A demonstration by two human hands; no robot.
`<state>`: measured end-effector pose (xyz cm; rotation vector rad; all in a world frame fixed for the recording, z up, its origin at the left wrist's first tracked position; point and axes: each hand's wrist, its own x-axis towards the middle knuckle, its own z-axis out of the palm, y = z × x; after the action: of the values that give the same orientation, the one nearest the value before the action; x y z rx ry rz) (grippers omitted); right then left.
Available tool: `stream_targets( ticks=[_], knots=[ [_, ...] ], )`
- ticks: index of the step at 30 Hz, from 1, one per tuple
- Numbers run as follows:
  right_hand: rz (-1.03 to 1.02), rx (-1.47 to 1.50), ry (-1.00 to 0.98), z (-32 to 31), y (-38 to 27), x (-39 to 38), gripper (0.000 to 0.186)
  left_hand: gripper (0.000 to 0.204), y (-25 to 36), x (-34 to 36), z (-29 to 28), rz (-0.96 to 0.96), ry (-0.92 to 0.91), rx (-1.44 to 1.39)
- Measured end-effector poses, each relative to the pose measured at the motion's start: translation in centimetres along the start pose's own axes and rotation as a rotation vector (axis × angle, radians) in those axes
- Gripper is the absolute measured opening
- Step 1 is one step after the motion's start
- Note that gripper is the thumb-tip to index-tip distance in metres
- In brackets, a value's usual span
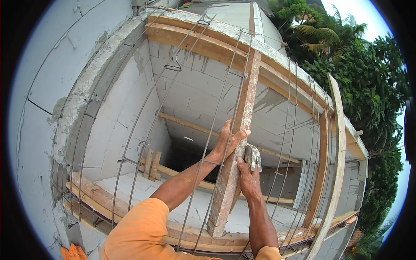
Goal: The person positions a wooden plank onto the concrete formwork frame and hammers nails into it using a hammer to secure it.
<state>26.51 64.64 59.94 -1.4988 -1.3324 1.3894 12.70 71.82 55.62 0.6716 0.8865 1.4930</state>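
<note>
A long wooden beam [247, 95], stained with pale cement, spans the opening from the near formwork to the far wall. My left hand [229, 139] is wrapped over the beam near its middle, thumb across the top face, after reaching past thin steel bars. Just to the right, my right hand [250, 175] is closed around a hammer [252, 156], close to its grey metal head. That head sits against the beam's right side. Most of the hammer's handle is hidden by the hand and beam.
Steel rebar pairs [212, 117] with stirrups cross the opening. Below lies a deep block-walled room [203, 78] with timber pieces [151, 164]. Another beam [320, 169] and a leaning plank [338, 143] stand right. Orange cloth [73, 252] lies lower left; trees [364, 82] grow beyond.
</note>
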Motion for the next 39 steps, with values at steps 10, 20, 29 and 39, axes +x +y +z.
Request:
stream_targets(
  ticks=[10,20,29,39],
  knots=[
    [0.145,-0.03,-0.08,0.7,-0.9,0.0,0.06,0.07,-1.8,0.6,-1.7,0.023,-0.03,-0.04],
    [0.17,0.026,-0.088,0.1,0.2,0.0,0.058,0.073,-1.5,0.0,-0.8,-0.034,-0.046,-0.141],
    [0.125,0.007,0.052,-0.8,-0.4,-0.5,0.046,0.045,-4.3,1.4,2.3,-0.088,-0.22,-0.316],
    [0.011,-0.683,0.247,-1.0,-1.0,-1.1,0.041,0.057,-7.7,2.3,3.8,-0.431,-0.421,-0.649]
  ],
)
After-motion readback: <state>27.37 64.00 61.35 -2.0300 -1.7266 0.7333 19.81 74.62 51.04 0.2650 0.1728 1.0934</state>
